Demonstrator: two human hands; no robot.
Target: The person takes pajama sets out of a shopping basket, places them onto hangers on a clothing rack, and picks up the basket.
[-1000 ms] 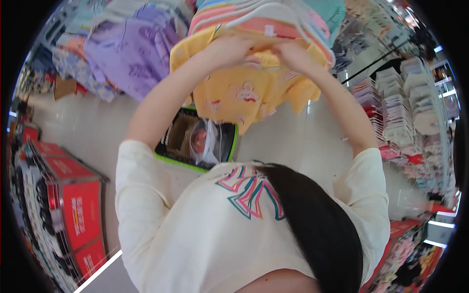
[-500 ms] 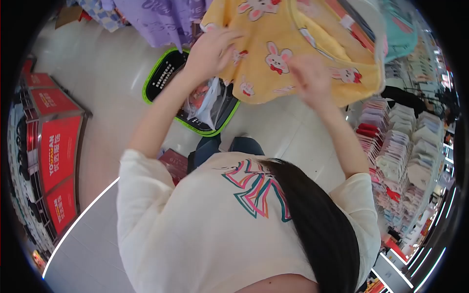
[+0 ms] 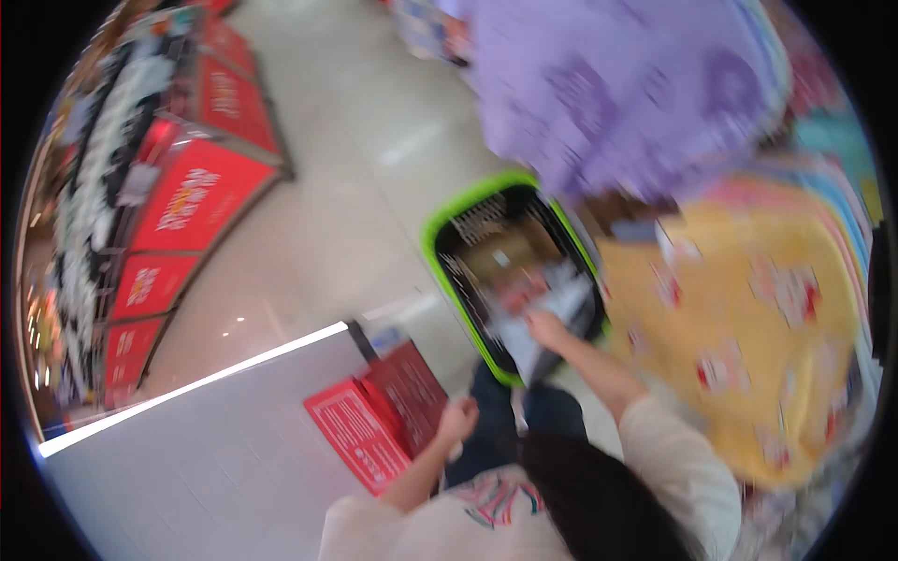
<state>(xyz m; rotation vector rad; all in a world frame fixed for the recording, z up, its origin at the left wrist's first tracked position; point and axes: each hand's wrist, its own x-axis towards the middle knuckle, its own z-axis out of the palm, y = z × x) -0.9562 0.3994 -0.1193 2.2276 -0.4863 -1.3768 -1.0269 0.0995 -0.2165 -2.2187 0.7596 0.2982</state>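
Pale shop floor (image 3: 337, 187) spreads ahead of the hands, motion-blurred. Beyond and right of the right hand hang one purple garment (image 3: 599, 84), cut off above, and one yellow garment (image 3: 739, 280); layers behind defy counting. One green-rimmed basket (image 3: 444, 213) sits under the right hand, and one red box (image 3: 360, 435), its print illegible, beside the left. Inside the basket, the right hand (image 3: 550, 332) touches one plastic bag (image 3: 517, 341); whether it grips, I cannot tell. Blur hides how open the left hand (image 3: 458, 421) is.
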